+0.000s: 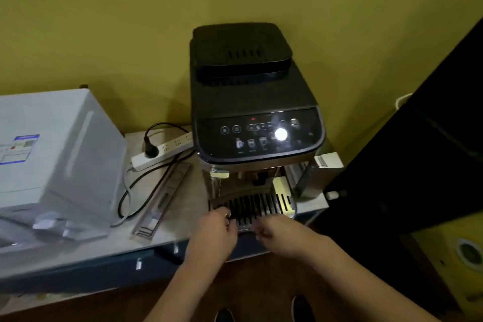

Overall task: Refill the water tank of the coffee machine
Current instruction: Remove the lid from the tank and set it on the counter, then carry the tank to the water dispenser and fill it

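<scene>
Your left hand (215, 232) curls its fingers over the front left edge of the drip tray (251, 208); your right hand (281, 236) is bent the same way at the front right edge. Motion blur: I cannot tell if either hand truly grips or only touches. The tray is shiny metal, slotted with long parallel openings, contents not visible.

Above it stands the coffee machine (254, 102): boxy, matte dark top, glossy black control panel with small icons and one bright round light. A rounded dark lid sits on its rear top. The water tank itself cannot be made out.

Pale stone-look surface (188, 204). Left of the machine: white power strip (163, 151) with a black plug, looping cables, a long clear plastic strip (162, 201). Farther left, a smooth white box-shaped appliance (57, 154).
</scene>
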Motion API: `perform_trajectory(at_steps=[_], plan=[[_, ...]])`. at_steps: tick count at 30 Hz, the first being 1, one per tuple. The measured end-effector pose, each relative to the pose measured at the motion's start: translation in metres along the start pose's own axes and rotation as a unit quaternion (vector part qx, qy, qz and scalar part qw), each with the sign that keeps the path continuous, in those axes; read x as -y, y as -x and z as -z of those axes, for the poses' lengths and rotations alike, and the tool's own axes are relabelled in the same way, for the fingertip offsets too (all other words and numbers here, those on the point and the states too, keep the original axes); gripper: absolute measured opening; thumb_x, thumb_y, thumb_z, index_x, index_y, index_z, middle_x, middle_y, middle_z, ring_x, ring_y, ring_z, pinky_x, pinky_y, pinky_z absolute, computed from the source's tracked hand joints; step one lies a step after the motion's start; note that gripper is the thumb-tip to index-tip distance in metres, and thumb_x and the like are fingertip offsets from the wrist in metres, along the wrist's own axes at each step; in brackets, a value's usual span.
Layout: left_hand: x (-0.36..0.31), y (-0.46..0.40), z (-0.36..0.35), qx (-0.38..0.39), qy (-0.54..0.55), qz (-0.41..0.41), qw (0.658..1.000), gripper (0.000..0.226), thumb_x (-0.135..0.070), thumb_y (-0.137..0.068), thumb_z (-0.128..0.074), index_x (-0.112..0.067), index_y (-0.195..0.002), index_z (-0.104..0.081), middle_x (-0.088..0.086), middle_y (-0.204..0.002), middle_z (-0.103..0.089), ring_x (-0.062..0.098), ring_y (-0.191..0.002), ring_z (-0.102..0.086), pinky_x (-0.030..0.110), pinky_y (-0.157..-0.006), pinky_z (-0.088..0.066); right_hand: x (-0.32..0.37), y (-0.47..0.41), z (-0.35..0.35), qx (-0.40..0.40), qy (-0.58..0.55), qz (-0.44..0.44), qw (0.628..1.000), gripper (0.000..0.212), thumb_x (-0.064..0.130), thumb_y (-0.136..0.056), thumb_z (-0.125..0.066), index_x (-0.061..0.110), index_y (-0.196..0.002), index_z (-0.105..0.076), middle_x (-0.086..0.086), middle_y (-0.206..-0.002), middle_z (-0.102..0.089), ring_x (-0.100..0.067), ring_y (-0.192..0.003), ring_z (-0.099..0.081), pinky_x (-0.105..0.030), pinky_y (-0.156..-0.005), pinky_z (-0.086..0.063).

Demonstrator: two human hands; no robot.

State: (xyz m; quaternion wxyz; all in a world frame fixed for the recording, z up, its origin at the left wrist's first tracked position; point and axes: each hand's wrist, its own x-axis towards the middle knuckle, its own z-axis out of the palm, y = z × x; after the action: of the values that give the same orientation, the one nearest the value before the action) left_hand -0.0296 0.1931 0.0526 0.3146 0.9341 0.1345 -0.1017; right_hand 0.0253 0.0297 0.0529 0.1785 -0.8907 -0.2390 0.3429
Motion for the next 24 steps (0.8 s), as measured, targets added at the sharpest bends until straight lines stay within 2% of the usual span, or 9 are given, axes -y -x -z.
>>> perform_trajectory(at_steps=[3, 6, 8, 10, 13, 15, 17, 21, 24], plan=[[-0.044, 0.000, -0.023, 0.005, 0.012, -0.028, 1.000, 0.019, -0.029, -0.097, -0.055, -0.022, -0.114, -0.062, -0.009, -0.081, -0.063, 0.000, -0.073, -0.060, 0.019, -0.068, -0.052, -0.051, 0.028, 0.029, -0.031, 0.042, -0.008, 0.999, 0.028, 0.020, -0.094, -0.055, 0.022, -0.121, -0.064, 0.000, -0.118, -0.067, -0.016, -0.109, -0.063, -0.025, -0.086, -0.048], [-0.095, -0.002, -0.044, 0.008, 0.034, -0.053, 0.998, 0.035, -0.035, -0.094, -0.058, -0.023, -0.127, -0.057, -0.006, -0.106, -0.066, 0.008, -0.093, -0.063, 0.028, -0.083, -0.054, -0.101, 0.049, 0.074, -0.099, 0.082, -0.002, 0.992, 0.024, 0.020, -0.094, -0.055, 0.022, -0.114, -0.068, 0.001, -0.115, -0.070, -0.015, -0.106, -0.064, -0.023, -0.082, -0.045], [-0.130, -0.007, -0.056, 0.002, 0.052, -0.068, 0.996, 0.045, -0.038, -0.093, -0.059, -0.023, -0.134, -0.052, -0.004, -0.122, -0.062, 0.013, -0.108, -0.061, 0.030, -0.092, -0.052, -0.131, 0.055, 0.105, -0.149, 0.107, 0.012, 0.983, 0.024, 0.020, -0.093, -0.055, 0.021, -0.113, -0.068, 0.000, -0.115, -0.070, -0.018, -0.108, -0.064, -0.027, -0.088, -0.049], [-0.161, -0.018, -0.069, -0.018, 0.056, -0.061, 0.996, 0.052, -0.041, -0.090, -0.061, -0.023, -0.137, -0.048, -0.003, -0.129, -0.057, 0.017, -0.118, -0.057, 0.031, -0.098, -0.048, -0.156, 0.053, 0.133, -0.195, 0.137, 0.024, 0.971, 0.025, 0.019, -0.093, -0.053, 0.017, -0.115, -0.066, -0.004, -0.115, -0.067, -0.023, -0.109, -0.062, -0.034, -0.090, -0.050], [-0.194, -0.038, -0.089, -0.054, 0.065, -0.018, 0.996, 0.070, -0.050, -0.085, -0.065, -0.020, -0.143, -0.039, 0.002, -0.138, -0.053, 0.022, -0.123, -0.054, 0.036, -0.099, -0.048, -0.174, 0.037, 0.167, -0.217, 0.183, 0.057, 0.957, 0.043, 0.009, -0.088, -0.053, 0.012, -0.131, -0.053, -0.010, -0.126, -0.056, -0.031, -0.117, -0.054, -0.040, -0.093, -0.047], [-0.210, -0.051, -0.101, -0.069, 0.068, 0.020, 0.995, 0.083, -0.054, -0.082, -0.068, -0.017, -0.147, -0.031, 0.007, -0.143, -0.050, 0.026, -0.125, -0.054, 0.038, -0.098, -0.048, -0.179, 0.019, 0.181, -0.197, 0.253, 0.084, 0.943, 0.064, 0.007, -0.088, -0.056, 0.015, -0.147, -0.033, -0.011, -0.146, -0.040, -0.032, -0.130, -0.043, -0.040, -0.102, -0.042], [-0.222, -0.063, -0.110, -0.083, 0.063, 0.065, 0.992, 0.093, -0.057, -0.082, -0.068, -0.015, -0.151, -0.023, 0.009, -0.146, -0.047, 0.028, -0.127, -0.053, 0.039, -0.095, -0.049, -0.180, -0.001, 0.193, -0.177, 0.323, 0.120, 0.922, 0.083, 0.007, -0.088, -0.060, 0.023, -0.155, -0.014, -0.009, -0.160, -0.021, -0.030, -0.144, -0.027, -0.041, -0.113, -0.032], [-0.231, -0.083, -0.127, -0.138, 0.077, 0.139, 0.978, 0.088, -0.061, -0.082, -0.066, -0.016, -0.147, -0.026, 0.011, -0.136, -0.057, 0.029, -0.119, -0.059, 0.042, -0.091, -0.054, -0.177, -0.040, 0.211, -0.129, 0.434, 0.206, 0.867, 0.100, 0.003, -0.087, -0.059, 0.034, -0.155, 0.006, -0.003, -0.166, 0.003, -0.028, -0.151, -0.005, -0.044, -0.120, -0.015], [-0.231, -0.090, -0.136, -0.169, 0.087, 0.168, 0.967, 0.075, -0.061, -0.082, -0.063, -0.017, -0.135, -0.034, 0.009, -0.121, -0.065, 0.029, -0.107, -0.066, 0.043, -0.083, -0.058, -0.176, -0.065, 0.215, -0.106, 0.501, 0.261, 0.818, 0.099, 0.008, -0.088, -0.063, 0.035, -0.155, 0.004, -0.002, -0.166, 0.006, -0.028, -0.152, 0.001, -0.045, -0.121, -0.009]])
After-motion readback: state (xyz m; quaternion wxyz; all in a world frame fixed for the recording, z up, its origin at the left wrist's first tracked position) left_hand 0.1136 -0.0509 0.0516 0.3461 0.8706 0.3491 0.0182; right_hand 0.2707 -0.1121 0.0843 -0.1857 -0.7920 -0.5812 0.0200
